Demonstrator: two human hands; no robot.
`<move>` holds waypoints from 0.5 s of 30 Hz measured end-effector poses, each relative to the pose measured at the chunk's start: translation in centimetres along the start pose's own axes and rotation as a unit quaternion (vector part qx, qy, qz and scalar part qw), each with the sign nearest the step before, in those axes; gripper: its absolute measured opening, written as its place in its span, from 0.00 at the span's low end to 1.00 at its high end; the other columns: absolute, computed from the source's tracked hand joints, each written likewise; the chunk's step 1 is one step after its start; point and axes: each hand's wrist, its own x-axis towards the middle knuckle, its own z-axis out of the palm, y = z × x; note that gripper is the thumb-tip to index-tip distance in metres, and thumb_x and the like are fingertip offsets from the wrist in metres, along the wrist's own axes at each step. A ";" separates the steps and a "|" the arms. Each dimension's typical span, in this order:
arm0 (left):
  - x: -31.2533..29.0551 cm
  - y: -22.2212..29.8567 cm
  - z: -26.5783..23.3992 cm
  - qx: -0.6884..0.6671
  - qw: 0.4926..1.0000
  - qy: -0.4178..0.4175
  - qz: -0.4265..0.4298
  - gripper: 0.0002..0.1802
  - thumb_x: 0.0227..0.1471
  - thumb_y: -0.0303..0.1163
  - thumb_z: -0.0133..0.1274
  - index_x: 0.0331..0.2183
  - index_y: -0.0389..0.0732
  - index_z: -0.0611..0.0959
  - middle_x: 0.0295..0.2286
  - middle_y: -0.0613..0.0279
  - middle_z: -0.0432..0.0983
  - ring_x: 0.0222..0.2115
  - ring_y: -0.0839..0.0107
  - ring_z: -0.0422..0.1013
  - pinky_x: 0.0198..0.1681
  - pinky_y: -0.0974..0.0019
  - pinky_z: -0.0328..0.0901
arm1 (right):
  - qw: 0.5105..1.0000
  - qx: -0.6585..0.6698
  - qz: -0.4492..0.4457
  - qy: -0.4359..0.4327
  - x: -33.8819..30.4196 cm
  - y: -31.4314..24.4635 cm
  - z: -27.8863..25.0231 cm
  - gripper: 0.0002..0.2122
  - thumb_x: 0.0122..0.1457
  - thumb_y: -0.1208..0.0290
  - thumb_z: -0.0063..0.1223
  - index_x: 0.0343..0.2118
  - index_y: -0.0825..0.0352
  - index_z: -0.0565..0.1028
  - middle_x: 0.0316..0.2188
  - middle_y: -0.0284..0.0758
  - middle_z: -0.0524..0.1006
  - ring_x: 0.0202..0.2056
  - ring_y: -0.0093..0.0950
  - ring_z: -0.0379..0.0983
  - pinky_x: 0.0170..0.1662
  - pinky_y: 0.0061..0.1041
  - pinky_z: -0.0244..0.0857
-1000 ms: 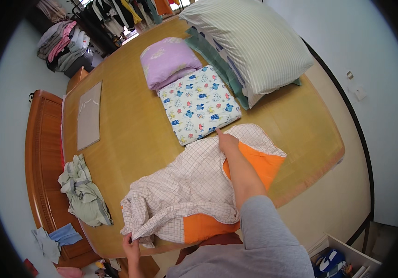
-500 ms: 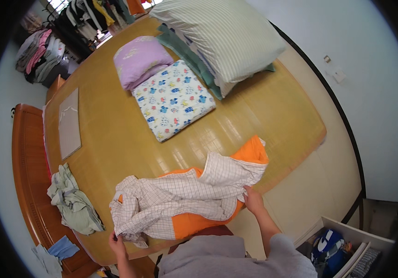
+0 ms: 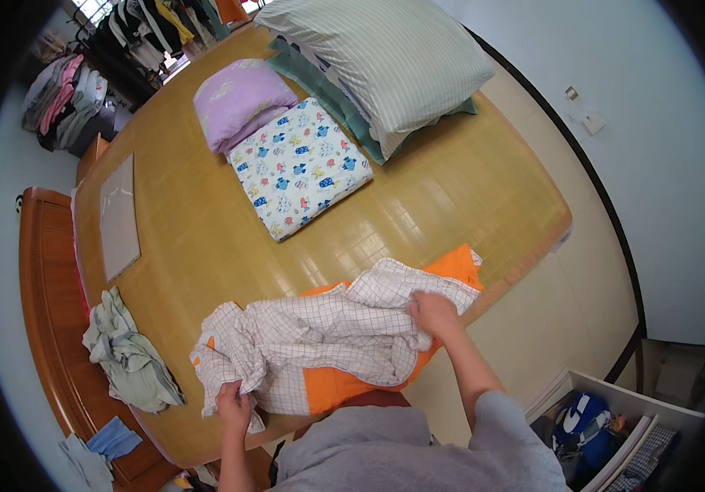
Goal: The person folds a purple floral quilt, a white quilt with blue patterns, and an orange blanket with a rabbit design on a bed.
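A rumpled bed cover [image 3: 287, 316], white with a dark check on one side and orange on the other, lies along the near edge of the bed. Its folds overlap, and orange shows at the right corner and along the near side. My left hand [image 3: 235, 405] is closed on the checked cloth near the left end. My right hand [image 3: 434, 315] is closed on the cloth near the right end, with the fingertips partly hidden in the folds.
The yellow mat [image 3: 180, 221] covers the bed. Farther back lie a folded patterned cloth [image 3: 299, 168], a purple cushion [image 3: 241, 102] and a striped pillow [image 3: 385, 66]. A crumpled green cloth [image 3: 127, 353] sits by the wooden headboard [image 3: 49, 287]. An open drawer [image 3: 615, 394] stands at right.
My left hand has moved right and slightly up, bunching the left end of the cover. My right hand has shifted up and left over the cloth.
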 end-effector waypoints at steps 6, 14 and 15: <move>-1.3 0.1 -0.4 -0.039 0.998 0.022 -0.034 0.16 0.34 0.18 0.52 0.33 0.34 0.78 0.28 0.51 0.72 0.28 0.56 0.69 0.32 0.61 0.64 | 0.991 0.002 0.009 0.137 12.8 1.4 3.9 0.09 0.48 0.68 0.55 0.31 0.66 0.74 0.36 0.42 0.75 0.39 0.39 0.71 0.42 0.37 0.65; -1.8 0.1 -0.8 -0.025 0.998 0.039 -0.038 0.16 0.35 0.18 0.50 0.33 0.32 0.77 0.28 0.50 0.71 0.29 0.56 0.69 0.34 0.62 0.64 | 0.995 -0.009 0.067 0.075 16.5 0.5 8.3 0.07 0.49 0.74 0.48 0.32 0.66 0.75 0.32 0.41 0.75 0.37 0.39 0.73 0.42 0.36 0.66; -1.7 -0.3 -0.7 -0.022 0.998 0.051 -0.022 0.16 0.35 0.18 0.50 0.34 0.32 0.77 0.28 0.50 0.71 0.29 0.55 0.69 0.34 0.62 0.64 | 0.997 -0.022 0.022 0.065 16.8 0.6 7.5 0.08 0.49 0.75 0.47 0.33 0.65 0.76 0.32 0.41 0.75 0.38 0.39 0.73 0.41 0.36 0.66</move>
